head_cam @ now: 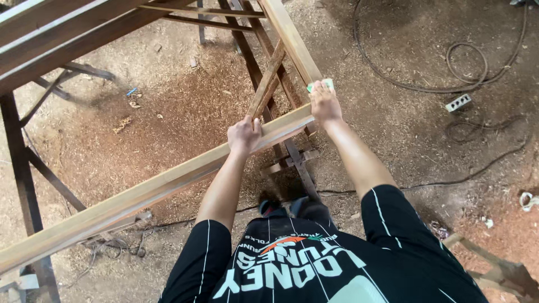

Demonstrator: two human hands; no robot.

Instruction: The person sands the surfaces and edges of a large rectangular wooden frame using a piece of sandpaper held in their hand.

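Note:
A large wooden frame of pale beams stands in front of me, its near rail (151, 188) running from lower left up to a corner at the right. My left hand (243, 134) grips that near rail close to the corner. My right hand (324, 102) presses a small pale green pad (319, 85), partly hidden by the fingers, on the corner where the side rail (289, 36) meets the near one. A short diagonal brace (267, 80) joins the two rails between my hands.
Dark metal legs (22, 174) and cross-braces support the frame. The floor is covered in sawdust (168, 101). Black cables (466, 73) and a white power strip (458, 102) lie at the right. A wooden piece (499, 272) sits at lower right.

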